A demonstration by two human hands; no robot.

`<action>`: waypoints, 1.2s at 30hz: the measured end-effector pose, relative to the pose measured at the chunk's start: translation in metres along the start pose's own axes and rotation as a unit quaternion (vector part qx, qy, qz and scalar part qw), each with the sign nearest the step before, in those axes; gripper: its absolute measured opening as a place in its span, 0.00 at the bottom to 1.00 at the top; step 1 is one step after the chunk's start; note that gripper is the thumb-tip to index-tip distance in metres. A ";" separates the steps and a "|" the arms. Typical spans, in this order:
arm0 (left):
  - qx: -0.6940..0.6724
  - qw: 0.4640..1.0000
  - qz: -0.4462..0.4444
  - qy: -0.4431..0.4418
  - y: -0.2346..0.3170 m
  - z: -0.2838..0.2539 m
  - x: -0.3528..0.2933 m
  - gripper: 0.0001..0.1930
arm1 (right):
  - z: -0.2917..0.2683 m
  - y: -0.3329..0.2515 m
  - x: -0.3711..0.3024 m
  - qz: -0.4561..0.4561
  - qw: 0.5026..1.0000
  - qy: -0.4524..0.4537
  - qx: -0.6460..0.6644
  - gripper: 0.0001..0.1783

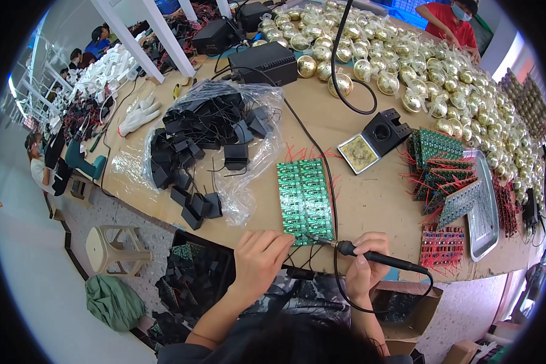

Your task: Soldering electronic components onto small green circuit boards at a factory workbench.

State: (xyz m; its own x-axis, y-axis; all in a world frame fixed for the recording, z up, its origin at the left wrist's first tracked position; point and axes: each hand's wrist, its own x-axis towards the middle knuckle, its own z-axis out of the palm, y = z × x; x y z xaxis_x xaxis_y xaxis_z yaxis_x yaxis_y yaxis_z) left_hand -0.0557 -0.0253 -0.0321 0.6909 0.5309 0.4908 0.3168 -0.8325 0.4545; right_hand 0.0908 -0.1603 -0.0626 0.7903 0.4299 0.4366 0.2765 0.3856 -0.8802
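A: Where does the green circuit board (305,194) lie relative to the fingers I'm watching?

B: I have it on the brown table (370,212), just beyond both hands; the left hand (261,261) comes to its near left corner, fingertips touching or almost touching the edge; the right hand (367,264) sits to the near right, a little apart from it.

A: How do the left fingers stand?

B: Narrow, bunched with the thumb; I cannot tell whether they pinch the board or something thin.

A: And the right ones?

B: I see them curled round the handle of a black soldering iron (397,262); its tip reaches left to the board's near edge, though I cannot tell whether it touches.

A: What else do I have about them?

B: Far right of the board, a soldering stand (382,130) with a yellowish sponge (358,155); farther right, stacked boards (440,145) beside a metal tray (484,233); to the left, black boxes (236,155) in and around a clear plastic bag (239,203); beyond, heaped gold-coloured balls (387,83).
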 end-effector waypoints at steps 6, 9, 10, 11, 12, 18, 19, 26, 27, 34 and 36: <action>-0.001 1.000 0.003 -0.005 -0.002 0.000 -0.001 0.08 | -0.001 0.001 0.000 -0.009 1.000 -0.008 0.000 0.05; 0.003 1.000 0.005 -0.012 -0.001 -0.001 -0.001 0.08 | -0.003 0.001 -0.001 -0.025 0.999 -0.017 -0.019 0.05; 0.006 1.000 0.010 -0.017 -0.001 -0.002 -0.001 0.09 | -0.003 0.002 -0.001 -0.036 0.999 -0.023 -0.031 0.05; 0.008 1.000 0.014 -0.021 -0.001 -0.002 -0.001 0.09 | -0.003 0.001 -0.002 -0.037 0.999 -0.023 -0.031 0.05; 0.009 1.000 0.014 -0.021 -0.001 -0.003 0.000 0.09 | -0.003 0.001 -0.002 -0.047 0.998 -0.027 -0.035 0.05; 0.018 0.998 0.031 -0.051 0.001 -0.007 0.002 0.09 | -0.003 -0.002 0.001 -0.094 0.992 -0.060 -0.058 0.05; 0.017 0.998 0.031 -0.051 0.000 -0.007 0.002 0.09 | -0.003 -0.003 0.002 -0.109 0.990 -0.071 -0.061 0.04; 0.020 0.998 0.033 -0.048 0.001 -0.006 0.003 0.08 | -0.002 -0.009 0.006 -0.090 0.987 -0.109 -0.080 0.11; 0.021 0.998 0.033 -0.048 0.001 -0.006 0.003 0.08 | -0.001 -0.010 0.008 -0.095 0.987 -0.096 -0.086 0.07; 0.018 0.998 0.030 -0.053 0.002 -0.007 0.003 0.08 | -0.002 -0.006 0.006 -0.105 0.987 -0.078 -0.097 0.05; 0.018 0.998 0.029 -0.055 0.002 -0.008 0.003 0.08 | -0.004 -0.001 0.000 -0.089 0.992 -0.048 -0.073 0.05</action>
State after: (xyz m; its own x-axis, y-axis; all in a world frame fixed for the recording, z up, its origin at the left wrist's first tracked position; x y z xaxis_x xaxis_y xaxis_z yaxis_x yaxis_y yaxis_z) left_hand -0.0578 -0.0242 -0.0234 0.7744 0.4636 0.4305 0.2963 -0.8670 0.4006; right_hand 0.0931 -0.1641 -0.0622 0.6683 0.4441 0.5968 0.4882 0.3436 -0.8023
